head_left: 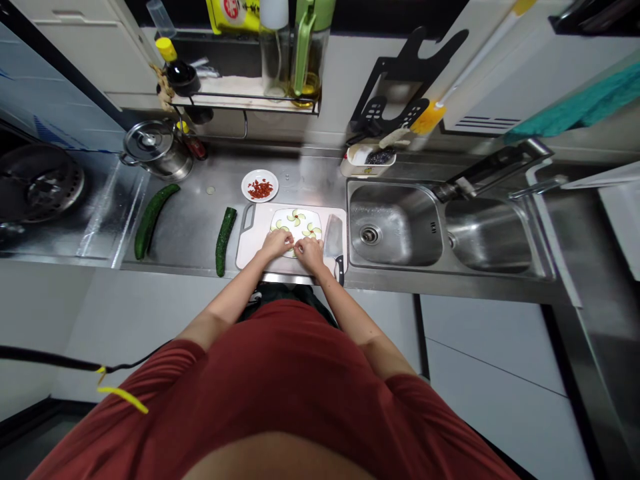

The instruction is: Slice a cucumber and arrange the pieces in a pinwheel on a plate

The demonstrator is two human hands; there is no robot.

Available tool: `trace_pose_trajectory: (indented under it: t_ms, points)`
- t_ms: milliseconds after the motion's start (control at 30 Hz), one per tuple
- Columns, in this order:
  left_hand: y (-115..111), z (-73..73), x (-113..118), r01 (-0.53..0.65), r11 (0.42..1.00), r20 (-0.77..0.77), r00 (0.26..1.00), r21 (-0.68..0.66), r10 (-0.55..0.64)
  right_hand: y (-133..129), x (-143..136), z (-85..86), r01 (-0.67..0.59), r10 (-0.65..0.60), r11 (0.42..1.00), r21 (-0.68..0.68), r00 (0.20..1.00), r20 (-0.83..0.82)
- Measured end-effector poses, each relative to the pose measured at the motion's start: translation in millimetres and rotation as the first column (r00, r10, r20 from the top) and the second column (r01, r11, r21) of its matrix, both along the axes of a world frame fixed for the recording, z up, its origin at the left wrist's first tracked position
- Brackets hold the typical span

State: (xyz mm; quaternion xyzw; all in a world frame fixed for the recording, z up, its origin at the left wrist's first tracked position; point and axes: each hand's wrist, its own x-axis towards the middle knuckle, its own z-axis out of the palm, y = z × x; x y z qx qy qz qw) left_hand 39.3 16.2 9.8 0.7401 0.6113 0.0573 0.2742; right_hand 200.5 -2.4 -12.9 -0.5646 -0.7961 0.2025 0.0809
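A white square plate (289, 217) lies on the pale cutting board (253, 235), bearing pinwheel patterns of thin green-edged slices with red centres. Over its near part, my left hand (277, 245) has its fingertips pinched together. Close by on the right, my right hand (310, 254) is also pinched, its fingertips almost meeting those of the left. What either hand holds is too small to make out. A cleaver (332, 239) with a black handle lies on the board's right side. Behind the board, a round white plate (260, 186) holds small red pieces.
Left of the board lie a cut cucumber (225, 241) and a longer one (154, 220). A steel pot (159, 151) stands at the back left. Right of the board is a double sink (395, 225) with a faucet (493, 170). Above hangs a bottle rack (245, 100).
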Motion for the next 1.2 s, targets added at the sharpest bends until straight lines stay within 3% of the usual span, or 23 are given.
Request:
trace_pose_trajectory:
  t_ms: [1200]
  points:
    - [3.9,7.7,1.5,-0.019,1.000,-0.006,1.000,-0.011,0.019,11.9,5.7,10.2,0.049,-0.051,0.998,-0.029,0.996,-0.072]
